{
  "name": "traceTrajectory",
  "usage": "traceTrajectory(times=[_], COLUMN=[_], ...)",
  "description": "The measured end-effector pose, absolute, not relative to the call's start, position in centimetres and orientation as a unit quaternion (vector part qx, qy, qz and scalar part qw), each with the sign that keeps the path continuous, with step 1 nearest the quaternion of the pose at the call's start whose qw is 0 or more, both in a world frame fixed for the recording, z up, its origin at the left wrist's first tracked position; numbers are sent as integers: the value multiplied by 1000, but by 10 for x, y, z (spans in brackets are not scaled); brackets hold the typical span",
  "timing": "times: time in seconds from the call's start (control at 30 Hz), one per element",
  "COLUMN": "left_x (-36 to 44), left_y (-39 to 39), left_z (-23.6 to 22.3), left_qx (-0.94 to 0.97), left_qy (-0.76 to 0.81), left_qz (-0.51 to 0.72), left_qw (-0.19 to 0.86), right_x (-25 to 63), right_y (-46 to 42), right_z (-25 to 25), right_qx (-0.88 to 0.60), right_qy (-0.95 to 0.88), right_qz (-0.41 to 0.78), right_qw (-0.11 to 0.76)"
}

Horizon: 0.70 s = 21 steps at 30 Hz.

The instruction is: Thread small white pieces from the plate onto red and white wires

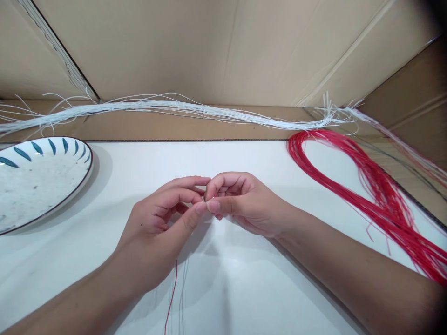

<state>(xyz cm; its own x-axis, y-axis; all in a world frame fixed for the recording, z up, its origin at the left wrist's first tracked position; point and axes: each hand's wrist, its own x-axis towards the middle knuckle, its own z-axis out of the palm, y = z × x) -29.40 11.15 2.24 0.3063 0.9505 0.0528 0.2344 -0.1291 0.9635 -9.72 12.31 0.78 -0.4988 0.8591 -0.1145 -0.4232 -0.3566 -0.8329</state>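
Observation:
My left hand (159,225) and my right hand (249,202) meet over the middle of the white tabletop, fingertips touching. Each is closed in a pinch, thumb against forefinger. Whatever sits between the fingertips is tiny and mostly covered by them. A thin red cord (171,298) comes out from under my left hand and hangs down toward the near edge; its upper part is hidden behind the hand. Faint grey lines beside it may be its shadow or another strand.
On the right lies a looped bundle of red cords (335,186). A long bundle of white cords (181,107) stretches along the cardboard (195,128) at the back. To the left is an oval plate (38,186) with blue-green leaf marks. The tabletop (279,284) is white.

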Motion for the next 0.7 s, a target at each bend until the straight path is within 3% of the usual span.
traceTrajectory(times=[0.27,0.7], left_x=[-295,-289], left_y=[112,111], left_z=[22,28], left_qx=[654,565], left_qy=[453,466], left_qz=[371,333], left_qw=[479,594], right_x=[-97,-101], right_y=[124,122], right_z=[8,10], right_qx=[-295,-291], right_qy=[-375,-413], right_qz=[762,750], right_qw=[437,428])
